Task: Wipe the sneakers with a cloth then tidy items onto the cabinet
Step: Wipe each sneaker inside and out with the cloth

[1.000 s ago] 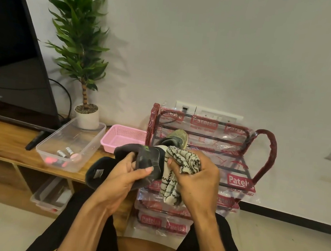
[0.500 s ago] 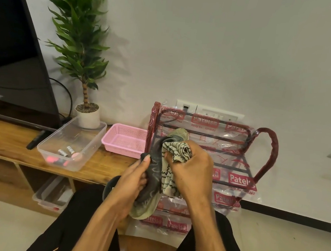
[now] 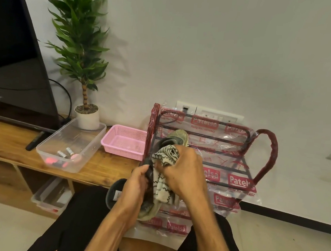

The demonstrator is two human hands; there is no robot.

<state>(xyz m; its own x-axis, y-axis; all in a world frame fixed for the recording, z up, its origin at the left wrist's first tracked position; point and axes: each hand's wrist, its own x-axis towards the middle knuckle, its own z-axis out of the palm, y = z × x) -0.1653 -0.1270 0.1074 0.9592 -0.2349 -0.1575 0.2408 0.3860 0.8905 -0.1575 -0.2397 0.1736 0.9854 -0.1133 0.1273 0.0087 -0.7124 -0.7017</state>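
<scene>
My left hand [image 3: 136,185] grips a dark grey sneaker [image 3: 116,193] with a pale olive sole, held on end in front of my lap. My right hand [image 3: 186,172] clutches a cream cloth with black zigzag lines [image 3: 165,160] and presses it against the sneaker's side. A second olive sneaker [image 3: 177,136] sits on the top tier of the red wire shoe rack [image 3: 267,156], partly hidden behind my hands. The wooden cabinet [image 3: 5,145] runs along the left.
On the cabinet stand a clear plastic tub [image 3: 55,154] with small items, a pink basket [image 3: 124,141], a potted plant [image 3: 86,115], a remote [image 3: 34,141] and a TV [image 3: 10,58]. Another clear box [image 3: 51,197] lies beneath. The rack is wrapped in printed plastic.
The sneaker has turned from lying across my hands to standing on end, toe up. My right hand with the cloth has moved up along it.
</scene>
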